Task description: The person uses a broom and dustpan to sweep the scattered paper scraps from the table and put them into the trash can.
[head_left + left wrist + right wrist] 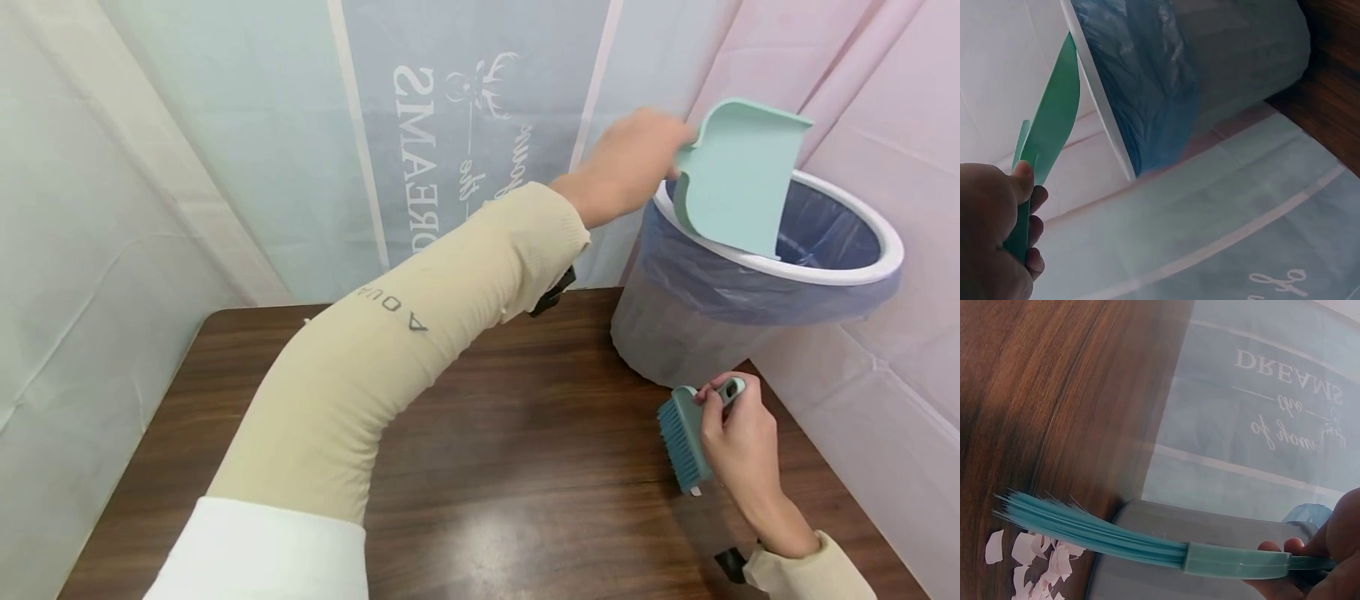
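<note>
High at the right, my left hand (630, 162) grips the handle of a mint-green dustpan (750, 175). The pan is tilted, its front edge at the white rim of a trash bin (675, 325) lined with a blue bag (832, 221). In the left wrist view, thumb and fingers wrap round the dustpan's (1054, 112) handle. Lower down, my right hand (746, 442) holds a green hand brush (693, 425) by its handle, over the table. Pale paper scraps (1041, 565) lie beside its bristles (1091, 528) in the right wrist view.
The bin stands at the back right of the dark wooden table (480, 433). Sheeting with printed words (472, 150) hangs behind, and a pale wall covering (915, 358) runs along the right side. My left arm (375, 367) stretches across the table.
</note>
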`<state>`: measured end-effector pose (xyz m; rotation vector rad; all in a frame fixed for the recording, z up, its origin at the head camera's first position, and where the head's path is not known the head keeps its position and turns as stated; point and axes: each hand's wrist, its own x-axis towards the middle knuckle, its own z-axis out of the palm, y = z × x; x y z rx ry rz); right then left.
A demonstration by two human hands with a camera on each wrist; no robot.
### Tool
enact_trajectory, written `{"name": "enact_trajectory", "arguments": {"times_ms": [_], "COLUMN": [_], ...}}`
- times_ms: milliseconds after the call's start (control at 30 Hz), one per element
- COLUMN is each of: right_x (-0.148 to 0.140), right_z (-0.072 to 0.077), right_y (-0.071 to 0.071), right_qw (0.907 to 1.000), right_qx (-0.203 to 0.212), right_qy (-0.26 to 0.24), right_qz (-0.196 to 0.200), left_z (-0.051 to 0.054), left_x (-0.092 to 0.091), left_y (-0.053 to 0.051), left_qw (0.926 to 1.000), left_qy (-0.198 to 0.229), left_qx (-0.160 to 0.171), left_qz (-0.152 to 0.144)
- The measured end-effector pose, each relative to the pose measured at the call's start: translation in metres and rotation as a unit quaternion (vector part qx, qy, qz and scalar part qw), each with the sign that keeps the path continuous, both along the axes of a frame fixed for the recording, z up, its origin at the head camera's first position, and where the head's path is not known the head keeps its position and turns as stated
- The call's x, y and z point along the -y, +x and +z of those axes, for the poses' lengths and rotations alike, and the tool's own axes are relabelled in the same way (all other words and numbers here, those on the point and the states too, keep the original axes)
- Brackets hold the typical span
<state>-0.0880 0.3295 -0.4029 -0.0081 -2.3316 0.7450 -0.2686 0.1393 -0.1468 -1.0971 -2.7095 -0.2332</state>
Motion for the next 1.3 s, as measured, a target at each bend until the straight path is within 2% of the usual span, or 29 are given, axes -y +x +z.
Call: {"name": "enact_trajectory", "arguments": {"times_ms": [100, 167, 333, 467, 600, 767, 900, 1167, 1300], "right_x": [0.0, 0.001, 0.001, 0.001, 0.001, 0.002, 0.002, 0.003, 0.003], "right_z": [-0.001, -0.001, -0.001, -0.001, -0.002, -0.002, -0.002, -0.003, -0.003], "right_y": [-0.001, -0.001, 0.0, 0.0, -0.001, -0.001, -0.002, -0.002, -0.002], "right_qw": [1.0, 1.0, 0.9999, 0.9999, 0.9999, 0.9999, 0.9999, 1.0, 1.0], "right_qx": [0.003, 0.005, 0.011, 0.014, 0.013, 0.012, 0.013, 0.004, 0.002], "right_qy": [-0.001, -0.002, -0.002, -0.001, 0.0, 0.0, -0.004, -0.005, -0.004], "right_qz": [0.002, 0.002, 0.001, 0.0, 0.0, 0.0, -0.001, -0.006, -0.007], "left_z": [-0.003, -0.005, -0.009, -0.01, -0.011, -0.013, -0.017, -0.031, -0.039], "left_x": [0.012, 0.021, 0.041, 0.054, 0.069, 0.091, 0.108, 0.138, 0.152], "left_y": [-0.002, -0.003, -0.006, -0.008, -0.013, -0.02, -0.022, -0.017, -0.012], "left_qw": [0.9995, 0.9977, 0.9871, 0.9839, 0.9829, 0.9844, 0.9818, 0.9788, 0.9768], "left_qy": [0.014, 0.04, 0.105, 0.118, 0.128, 0.117, 0.12, 0.122, 0.126], "left_qx": [0.028, 0.054, 0.12, 0.134, 0.133, 0.131, 0.147, 0.164, 0.173], "left_qz": [0.002, -0.003, -0.015, -0.011, -0.009, 0.004, 0.016, -0.009, 0.003]}}
